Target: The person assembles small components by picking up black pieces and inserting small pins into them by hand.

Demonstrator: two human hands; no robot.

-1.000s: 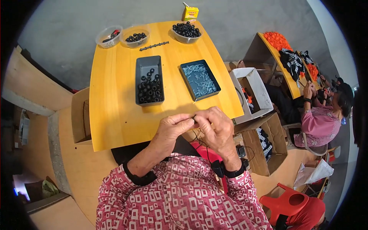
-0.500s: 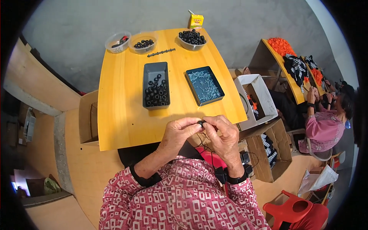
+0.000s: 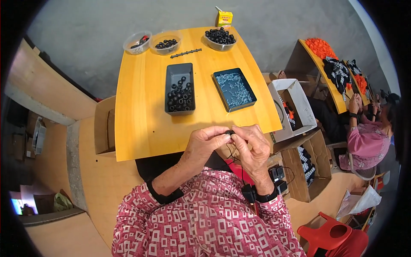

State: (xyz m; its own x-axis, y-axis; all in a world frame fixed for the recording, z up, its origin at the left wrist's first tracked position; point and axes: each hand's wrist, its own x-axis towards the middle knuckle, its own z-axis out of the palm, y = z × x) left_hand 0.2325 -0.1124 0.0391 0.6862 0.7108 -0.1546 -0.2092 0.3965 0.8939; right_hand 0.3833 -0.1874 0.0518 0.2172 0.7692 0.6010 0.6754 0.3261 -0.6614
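pinching a small black bead-like piece in a fingertip grip of left hand and right hand, by the five o'clock edge of the worktop, liable to drop it toward six o'clock through uneven thumb pressure.

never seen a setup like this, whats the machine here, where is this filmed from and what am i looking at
There is no machine: these are a person's own bare hands. The picture comes from a wide fisheye camera on their head, looking down, so straight edges bend near the rim.

On the yellow table stand a dark grey tray of black ring-shaped pieces, a dark tray of tiny pale pieces, three clear bowls and a knobbed dark rod.

The left hand and right hand pinch a small black piece between their fingertips; the fingers partly hide it.
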